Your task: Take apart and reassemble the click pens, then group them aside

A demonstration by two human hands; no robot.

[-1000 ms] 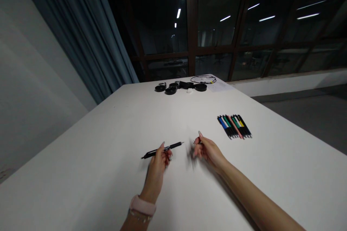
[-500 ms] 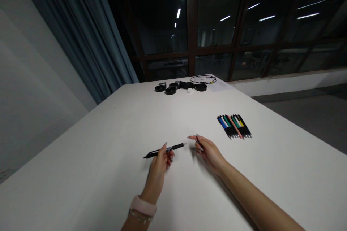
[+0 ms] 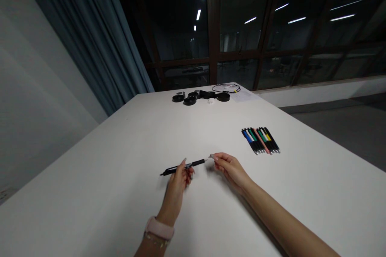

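Black retractable pen [image 3: 197, 163] is held by left hand [image 3: 178, 177]; its tip cone [image 3: 211, 156], perhaps, is pinched, not yet attached, by right hand [image 3: 231, 169].

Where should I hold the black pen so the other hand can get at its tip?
I'd pinch the middle of the black pen, coming from your own side of the table, as the left hand does. It's long, thin and turned crosswise, so a middle grip should feel steady. It also leaves the pointed tip free, facing the right hand.
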